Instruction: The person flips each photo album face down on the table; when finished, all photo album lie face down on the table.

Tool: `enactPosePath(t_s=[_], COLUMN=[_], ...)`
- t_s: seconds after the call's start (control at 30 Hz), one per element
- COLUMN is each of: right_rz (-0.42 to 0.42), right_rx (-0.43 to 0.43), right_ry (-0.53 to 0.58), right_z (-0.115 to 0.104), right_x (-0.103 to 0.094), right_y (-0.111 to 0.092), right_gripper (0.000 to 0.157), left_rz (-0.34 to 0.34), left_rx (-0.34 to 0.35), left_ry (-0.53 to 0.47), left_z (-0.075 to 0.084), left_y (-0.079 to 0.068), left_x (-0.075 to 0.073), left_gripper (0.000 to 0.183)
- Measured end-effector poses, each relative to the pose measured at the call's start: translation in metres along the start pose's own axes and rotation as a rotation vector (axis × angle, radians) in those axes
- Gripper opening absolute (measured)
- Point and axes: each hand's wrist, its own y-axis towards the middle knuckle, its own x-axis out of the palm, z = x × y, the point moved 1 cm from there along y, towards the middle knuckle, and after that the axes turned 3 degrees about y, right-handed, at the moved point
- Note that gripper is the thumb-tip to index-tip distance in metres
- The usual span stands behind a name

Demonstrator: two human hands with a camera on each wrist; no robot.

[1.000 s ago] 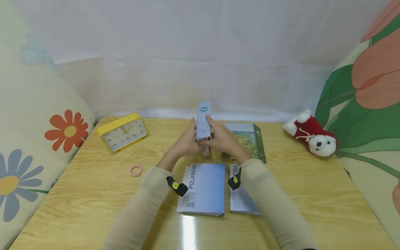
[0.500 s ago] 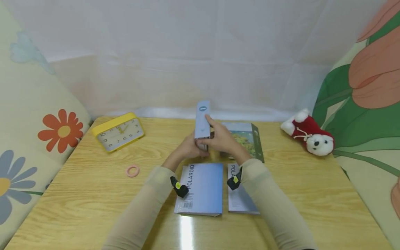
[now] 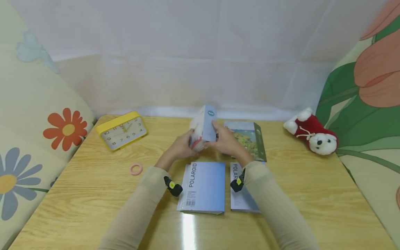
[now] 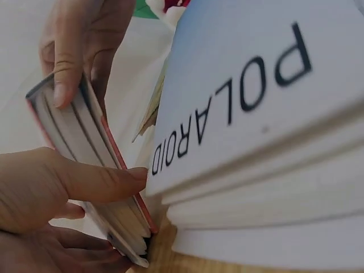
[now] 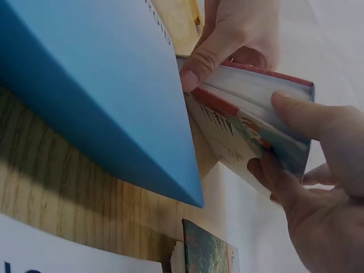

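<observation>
Both hands hold a hardcover book (image 3: 210, 121) upright over the back middle of the table. Its pale blue spine bears a small dark oval; red cover edges and white pages (image 4: 85, 133) show in the left wrist view. At the left cover and lower edge, my left hand (image 3: 181, 146) grips it, thumb across the page edges. My right hand (image 3: 227, 140) pinches the spine side, its thumb on the page block in the right wrist view. Below the hands lies a thick pale blue POLAROID book (image 3: 207, 187), beside a second POLAROID book (image 3: 239, 201) partly under the right sleeve.
A book with a painted landscape cover (image 3: 247, 139) lies behind the right hand. A yellow alarm clock (image 3: 123, 132) and a pink ring (image 3: 135, 169) are on the left of the wooden table (image 3: 93, 194). A white plush toy in red (image 3: 312, 133) lies at the right.
The held book has turned, so its patterned cover now shows beside the spine. My left hand has shifted slightly left; the other books have stayed in place.
</observation>
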Motion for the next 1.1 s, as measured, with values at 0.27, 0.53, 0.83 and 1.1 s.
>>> enactPosePath(t_s=[0.27, 0.53, 0.83, 1.1], right_rz=[0.009, -0.057, -0.076, -0.103], right_rx=[0.061, 0.139, 0.187, 0.176], right_ry=[-0.252, -0.311, -0.377, -0.328], right_z=[0.004, 0.007, 0.014, 0.02], right_x=[0.007, 0.015, 0.018, 0.019], right_y=[0.0, -0.001, 0.001, -0.002], right_gripper=[0.089, 0.056, 0.046, 0.051], left_rz=[0.014, 0.007, 0.03, -0.017], left_rx=[-0.015, -0.073, -0.095, -0.107], left_ry=[0.204, 0.308, 0.457, 0.476], left_z=[-0.006, -0.004, 0.0, 0.003], left_y=[0.0, -0.005, -0.006, -0.007], left_x=[-0.003, -0.002, 0.0, -0.003], left_gripper=[0.083, 0.083, 0.058, 0.066])
